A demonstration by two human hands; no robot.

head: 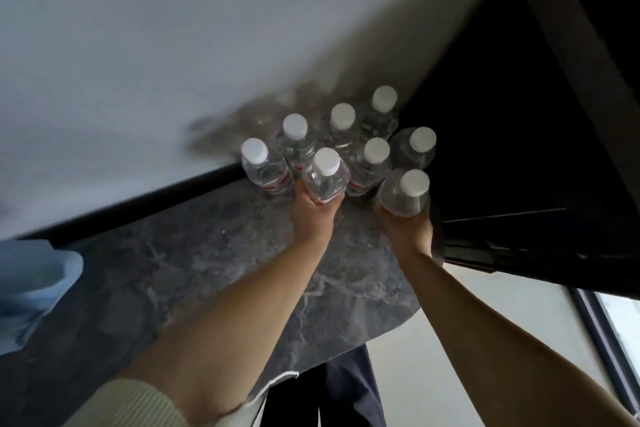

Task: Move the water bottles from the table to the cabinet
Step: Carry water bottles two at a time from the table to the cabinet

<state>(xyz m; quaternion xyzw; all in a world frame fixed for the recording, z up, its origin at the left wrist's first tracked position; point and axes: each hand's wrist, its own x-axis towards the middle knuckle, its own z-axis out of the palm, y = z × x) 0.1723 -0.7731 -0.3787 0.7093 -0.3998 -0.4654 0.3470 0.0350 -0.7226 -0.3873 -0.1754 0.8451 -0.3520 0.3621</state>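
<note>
Clear plastic water bottles with white screw caps stand bunched at the far corner of the grey marbled stone worktop (214, 274), against the pale wall (173, 28) and beside a dark cabinet side (502, 135). Eight bottles show in all. Six stand free behind the hands, in two rough rows touching one another, among them the leftmost bottle (263, 166) and the rearmost bottle (382, 111). The left hand (317, 210) reaches in from below and its grip is curled round the lower body of the front-left bottle (325, 175), which tilts toward the camera. The right hand (408, 225) likewise wraps its grip round the front-right bottle (405, 194), just beside the cabinet's edge. A pale blue cloth-like shape (31, 284) lies at the worktop's left edge, blurred.
</note>
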